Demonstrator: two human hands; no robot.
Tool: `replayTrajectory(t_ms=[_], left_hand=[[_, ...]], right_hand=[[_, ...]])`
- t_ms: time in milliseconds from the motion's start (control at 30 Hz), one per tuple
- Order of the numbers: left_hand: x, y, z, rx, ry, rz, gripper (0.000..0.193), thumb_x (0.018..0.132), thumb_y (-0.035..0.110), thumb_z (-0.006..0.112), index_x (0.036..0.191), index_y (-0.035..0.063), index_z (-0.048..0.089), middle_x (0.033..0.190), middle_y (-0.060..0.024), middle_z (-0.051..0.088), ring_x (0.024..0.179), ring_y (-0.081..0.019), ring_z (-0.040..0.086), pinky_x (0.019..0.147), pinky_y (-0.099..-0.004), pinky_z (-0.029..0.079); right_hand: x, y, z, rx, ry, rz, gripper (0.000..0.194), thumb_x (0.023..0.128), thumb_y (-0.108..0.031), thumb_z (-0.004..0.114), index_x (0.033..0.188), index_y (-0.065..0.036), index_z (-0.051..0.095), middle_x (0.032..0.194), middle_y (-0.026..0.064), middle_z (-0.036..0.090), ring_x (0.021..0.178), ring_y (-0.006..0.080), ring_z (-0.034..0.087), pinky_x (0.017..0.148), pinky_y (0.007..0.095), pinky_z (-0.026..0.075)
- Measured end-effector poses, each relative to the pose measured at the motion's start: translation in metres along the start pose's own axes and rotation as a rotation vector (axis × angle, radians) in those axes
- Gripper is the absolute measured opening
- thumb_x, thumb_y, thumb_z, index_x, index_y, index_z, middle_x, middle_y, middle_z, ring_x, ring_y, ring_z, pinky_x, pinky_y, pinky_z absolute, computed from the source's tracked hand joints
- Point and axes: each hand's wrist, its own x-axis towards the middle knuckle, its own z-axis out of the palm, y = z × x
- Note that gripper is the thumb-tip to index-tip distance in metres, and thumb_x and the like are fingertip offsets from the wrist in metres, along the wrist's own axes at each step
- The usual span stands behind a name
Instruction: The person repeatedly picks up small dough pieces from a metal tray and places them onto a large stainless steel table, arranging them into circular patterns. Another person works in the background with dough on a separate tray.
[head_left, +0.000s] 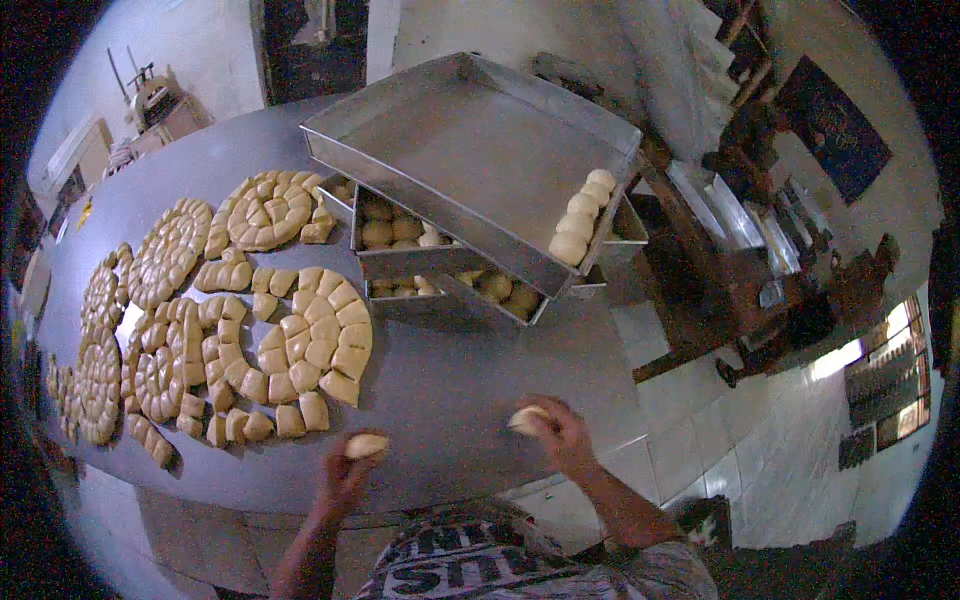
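My left hand (346, 465), low in the view, holds a pale dough piece (367, 446) near the front edge of the grey table. To the right, my right hand (551, 431) is closed around another dough piece (529, 420) above the table. Cut dough pieces (330, 330) lie left of my hands in several spirals and short rows. Ahead, a large metal tray (450, 135) has a single row of dough balls (576, 226) along its right side. It rests at an angle on other trays.
Under the top tray, stacked metal trays (405, 262) hold more dough balls. The grey table (465, 375) curves round in front of me. Metal pans (720, 210) stand at the right beyond it, over a tiled floor (720, 450). A machine (154, 97) is at the far left.
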Motion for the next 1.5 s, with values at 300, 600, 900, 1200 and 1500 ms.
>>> replayTrajectory(t_ms=[300,600,900,1200,1500], left_hand=[[0.013,-0.008,0.012,-0.359,-0.001,-0.107,0.024,0.095,0.003,0.069,0.094,0.0144,0.048,0.088,0.0033,0.049,0.082,-0.0087,0.048,0.072,-0.0249,0.043],[0.012,-0.038,0.009,-0.259,0.081,-0.245,0.021,0.096,0.016,0.070,0.109,0.0110,0.053,0.097,0.0004,0.054,0.091,-0.0117,0.055,0.078,-0.0304,0.049],[0.036,0.014,0.037,-0.528,0.113,-0.257,0.021,0.102,0.024,0.060,0.116,0.0105,0.054,0.109,-0.0022,0.056,0.101,-0.0150,0.058,0.087,-0.0333,0.052],[0.040,-0.059,0.013,-0.384,0.280,-0.241,0.024,0.092,0.013,0.074,0.102,0.0123,0.053,0.099,0.0012,0.054,0.088,-0.0103,0.053,0.071,-0.0284,0.046],[0.029,0.003,0.072,-0.507,0.224,-0.099,0.038,0.086,0.004,0.079,0.112,0.0080,0.052,0.107,-0.0030,0.055,0.101,-0.0155,0.057,0.093,-0.0317,0.050]], right_hand=[[0.093,0.068,0.021,-0.752,0.496,-0.159,0.040,0.095,-0.028,0.059,0.126,-0.003,0.059,0.130,0.0222,0.057,0.121,0.0442,0.052,0.105,0.0632,0.036],[0.131,0.098,-0.033,-0.707,0.581,-0.111,0.029,0.085,-0.027,0.071,0.105,-0.007,0.067,0.114,0.0184,0.063,0.112,0.0412,0.055,0.098,0.0561,0.042],[0.094,0.124,-0.061,-0.908,0.330,-0.201,0.026,0.086,-0.021,0.068,0.103,-0.003,0.062,0.115,0.0216,0.060,0.111,0.0395,0.056,0.100,0.0511,0.042],[0.052,0.026,-0.172,-0.146,0.092,0.244,0.030,0.085,-0.008,0.065,0.114,-0.001,0.063,0.105,0.0107,0.069,0.099,0.0273,0.066,0.094,0.0423,0.052],[0.268,-0.147,-0.331,-0.400,0.458,-0.571,0.043,0.090,-0.021,0.066,0.128,-0.004,0.057,0.108,0.0114,0.067,0.104,0.0222,0.065,0.094,0.0368,0.050]])
